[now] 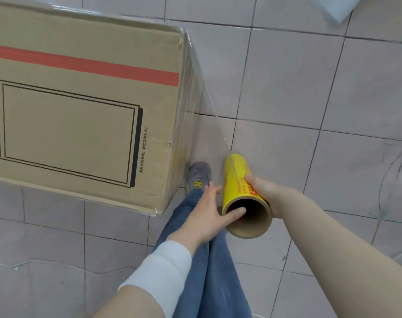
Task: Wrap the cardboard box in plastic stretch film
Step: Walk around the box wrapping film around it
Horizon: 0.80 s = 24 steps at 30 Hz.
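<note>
A large brown cardboard box (76,104) with a red stripe and a black line drawing lies on the tiled floor at the left. Clear stretch film (209,104) runs taut from the box's right end down to a yellow film roll (235,182) with a cardboard core. My right hand (266,191) grips the roll from the right side. My left hand (209,212) holds its near end, thumb hooked into the open core and fingers along the roll's left side.
My legs in blue jeans and a grey and yellow shoe (198,177) stand close to the box's right end. Pale floor tiles (310,88) spread to the right. A white sheet edge (342,8) lies at the top right.
</note>
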Available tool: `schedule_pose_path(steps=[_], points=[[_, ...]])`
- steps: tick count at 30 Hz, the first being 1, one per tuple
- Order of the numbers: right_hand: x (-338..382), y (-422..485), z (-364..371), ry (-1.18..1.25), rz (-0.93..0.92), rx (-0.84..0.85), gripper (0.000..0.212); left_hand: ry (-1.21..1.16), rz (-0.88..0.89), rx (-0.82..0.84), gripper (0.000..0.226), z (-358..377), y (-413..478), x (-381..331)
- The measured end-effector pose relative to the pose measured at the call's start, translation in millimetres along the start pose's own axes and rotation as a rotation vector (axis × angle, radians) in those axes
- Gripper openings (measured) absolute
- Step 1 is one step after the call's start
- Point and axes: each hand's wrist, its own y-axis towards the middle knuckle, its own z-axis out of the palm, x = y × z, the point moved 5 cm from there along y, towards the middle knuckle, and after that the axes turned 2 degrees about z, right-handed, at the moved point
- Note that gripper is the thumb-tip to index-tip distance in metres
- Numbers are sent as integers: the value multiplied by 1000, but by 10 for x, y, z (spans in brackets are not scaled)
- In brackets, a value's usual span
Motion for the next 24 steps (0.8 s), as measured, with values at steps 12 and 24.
schedule_pose_path(steps=[12,24], points=[[-392,77,15,-40,3,-10,42,-74,75,-169,65,78,-219,164],[-688,114,429,260,-13,32,48,-41,-49,74,63,162,-377,681]])
